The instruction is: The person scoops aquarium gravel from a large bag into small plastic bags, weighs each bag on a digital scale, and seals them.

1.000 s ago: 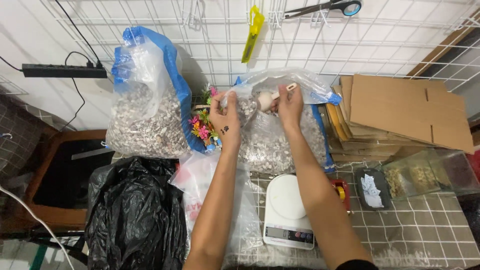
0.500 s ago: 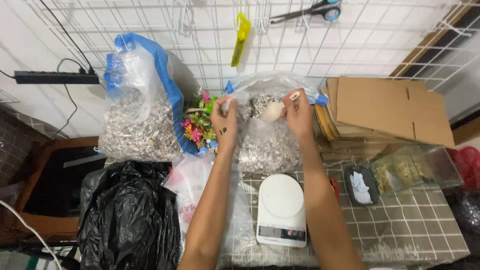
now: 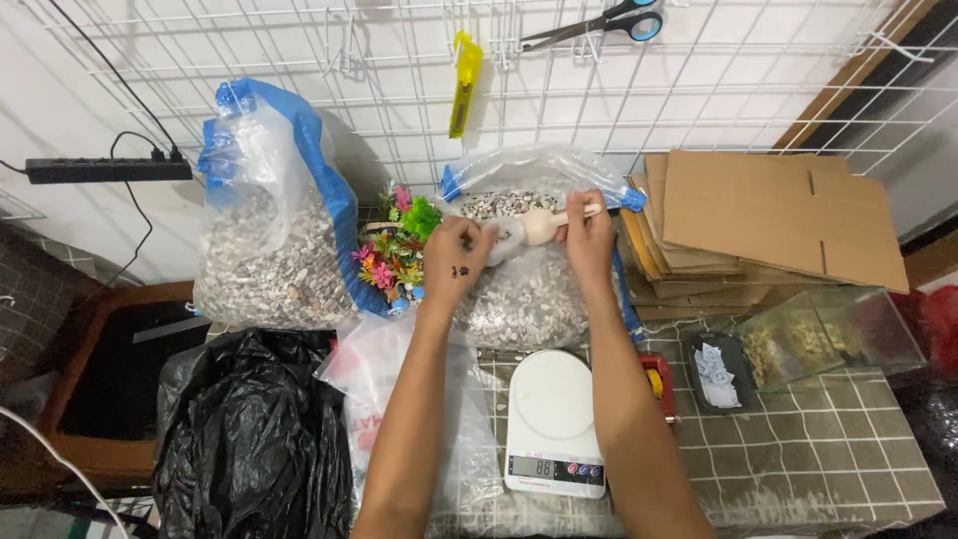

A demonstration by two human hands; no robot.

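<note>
A clear plastic bag of small grey and white pebbles [image 3: 529, 299] stands at the back of the tiled counter. My left hand [image 3: 454, 262] pinches a small clear bag [image 3: 507, 240] in front of its open mouth. My right hand [image 3: 589, 240] holds a wooden scoop [image 3: 547, 224], its bowl tipped toward the small bag. A white kitchen scale [image 3: 552, 424] sits on the counter below both hands, between my forearms.
A larger bag of pebbles with a blue rim [image 3: 269, 250] stands at the left, colourful plastic plants [image 3: 394, 250] beside it. A black bin bag [image 3: 249, 449], flattened cardboard [image 3: 768, 225], a glass tank [image 3: 828, 339], and scissors [image 3: 599, 22] and a yellow cutter [image 3: 461, 85] on the wire grid surround the work spot.
Both hands have come down from the pebble bag's mouth. The wooden scoop is out of the bag and now rests against the small bag held in my left hand.
</note>
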